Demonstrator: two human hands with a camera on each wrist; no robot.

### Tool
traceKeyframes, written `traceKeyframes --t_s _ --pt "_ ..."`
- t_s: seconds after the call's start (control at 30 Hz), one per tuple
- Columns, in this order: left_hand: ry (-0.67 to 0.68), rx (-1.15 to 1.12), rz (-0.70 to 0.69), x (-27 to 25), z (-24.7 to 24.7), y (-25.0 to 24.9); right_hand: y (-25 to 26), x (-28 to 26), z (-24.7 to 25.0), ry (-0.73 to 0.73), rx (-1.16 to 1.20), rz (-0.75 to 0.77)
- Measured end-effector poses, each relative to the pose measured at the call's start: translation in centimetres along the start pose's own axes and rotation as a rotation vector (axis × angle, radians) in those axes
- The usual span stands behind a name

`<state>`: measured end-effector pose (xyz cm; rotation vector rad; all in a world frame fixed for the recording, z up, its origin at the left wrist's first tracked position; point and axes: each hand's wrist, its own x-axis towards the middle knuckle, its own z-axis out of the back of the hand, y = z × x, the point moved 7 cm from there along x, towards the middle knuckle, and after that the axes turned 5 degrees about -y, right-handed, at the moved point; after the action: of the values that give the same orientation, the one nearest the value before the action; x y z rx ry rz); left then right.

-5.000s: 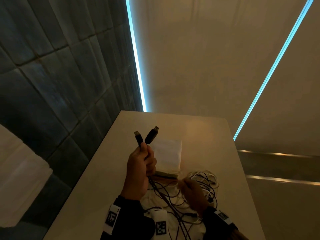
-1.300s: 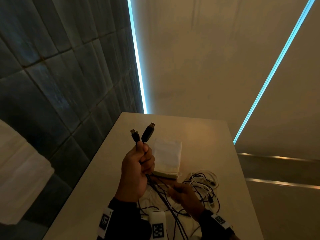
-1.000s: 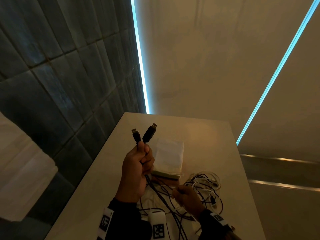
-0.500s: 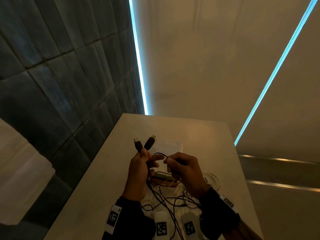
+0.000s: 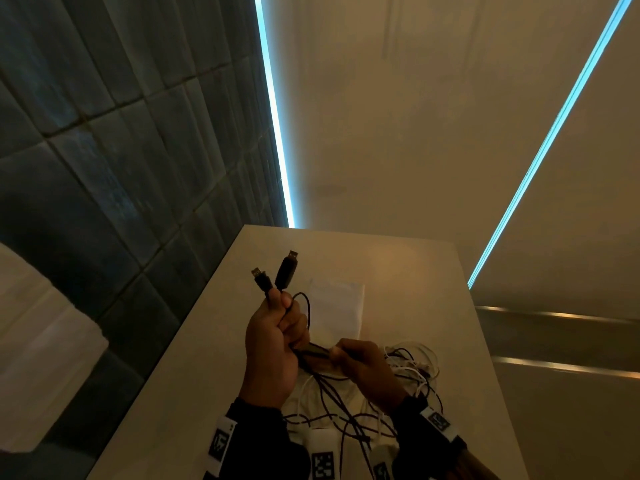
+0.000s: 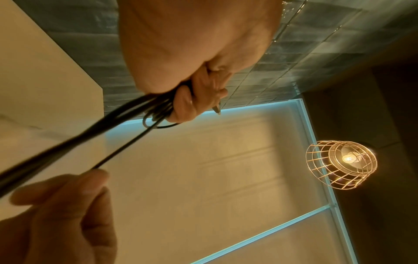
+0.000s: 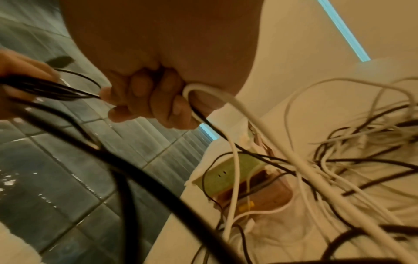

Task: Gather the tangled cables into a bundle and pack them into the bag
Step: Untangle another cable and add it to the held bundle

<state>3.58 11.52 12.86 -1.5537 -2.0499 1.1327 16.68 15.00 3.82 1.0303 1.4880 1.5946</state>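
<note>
My left hand (image 5: 277, 336) is raised above the table and grips a bunch of black cables (image 5: 313, 355). Two USB plugs (image 5: 287, 270) stick up out of the fist, and a small black loop stands beside the fingers. In the left wrist view the left hand (image 6: 192, 96) is curled tight round the black cables (image 6: 126, 114). My right hand (image 5: 360, 363) is lower and to the right and pinches the black strands. In the right wrist view the right hand (image 7: 144, 101) also has a white cable (image 7: 228, 105) looped through it. The white bag (image 5: 337, 306) lies flat behind both hands.
A loose tangle of black and white cables (image 5: 414, 370) lies on the beige table (image 5: 398, 271), right of my right hand. A green and brown object (image 7: 230, 171) sits under the cables. A dark tiled wall (image 5: 104, 168) runs along the left. A wire-caged lamp (image 6: 341, 164) hangs overhead.
My right hand has dropped from beside the plugs to lower right, drawing the black strands out. A black loop now stands by the left fingers. The left hand has risen a little.
</note>
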Motion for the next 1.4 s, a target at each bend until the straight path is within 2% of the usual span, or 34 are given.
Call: traceKeyframes --t_s 0.2,0.4,0.53,0.63,0.7,0.77,0.9,1.0,1.13,1.27,1.4 --pt "-0.009 -0.019 -0.069 -0.3 0.4 -1.4 -5.7 -0.5 1.8 -0.071 -0.094 -0.088" --pt "0.020 -0.029 -0.071 -0.6 0.2 -1.7 -9.7 -1.5 2.3 -0.079 -0.123 -0.171" --pt "-0.011 0.062 -0.080 -0.6 0.4 -1.3 -11.4 -1.9 2.6 -0.106 -0.222 -0.236" --pt "-0.075 0.205 -0.079 -0.3 0.8 -0.8 -9.3 -0.9 3.6 -0.229 -0.261 -0.230" --pt "-0.111 0.273 -0.070 -0.2 1.1 -0.6 -5.9 0.2 4.1 -0.319 -0.135 -0.199" --pt "-0.151 0.309 -0.045 -0.1 1.4 -0.1 -1.6 1.1 4.0 -0.342 0.046 -0.138" --pt "-0.203 0.417 0.020 0.0 1.9 1.0 5.3 1.6 2.5 -0.248 0.195 0.024" --pt "-0.199 0.470 0.036 -0.1 1.2 1.2 7.7 0.9 0.5 -0.115 0.228 0.068" --pt "-0.140 0.276 0.016 -0.1 0.1 0.7 6.7 0.1 -1.2 -0.009 0.235 -0.008" --pt "-0.080 0.126 0.009 -0.2 -0.4 0.4 3.8 0.4 -1.0 -0.020 0.212 -0.084" --pt "0.028 0.083 -0.044 -0.2 -0.5 -0.7 0.0 0.9 0.1 -0.051 0.038 -0.054"
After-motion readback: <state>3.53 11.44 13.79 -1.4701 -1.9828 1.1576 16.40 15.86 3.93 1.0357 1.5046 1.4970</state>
